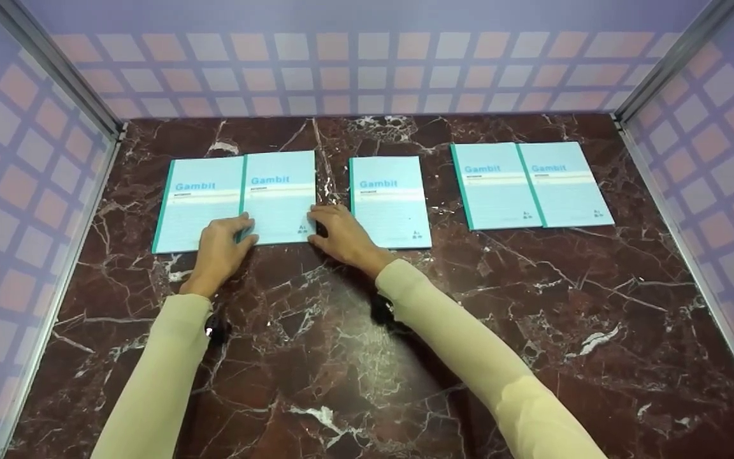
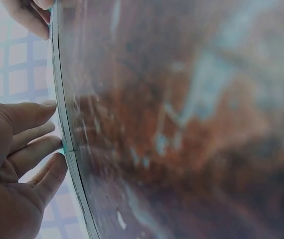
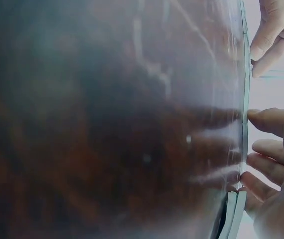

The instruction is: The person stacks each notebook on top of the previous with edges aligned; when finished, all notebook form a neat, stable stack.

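In the head view a light-blue notebook (image 1: 280, 204) with a green spine lies flat, its spine side meeting another notebook (image 1: 198, 197) on its left. My left hand (image 1: 223, 248) touches near the seam between these two, thumb and fingers apart. At the right edge of the same notebook my right hand (image 1: 345, 239) rests its fingertips, thumb near the lower corner. The left wrist view shows the left fingers (image 2: 42, 154) against the notebook edges. In the right wrist view the right fingers (image 3: 266, 167) meet the edge.
A separate notebook (image 1: 389, 204) lies just right of my right hand. Two more notebooks, the left one (image 1: 494, 191) and the right one (image 1: 564, 185), lie side by side farther right. All rest on a dark red marbled table (image 1: 354, 357) with tiled-pattern panels (image 1: 367, 64) around it.
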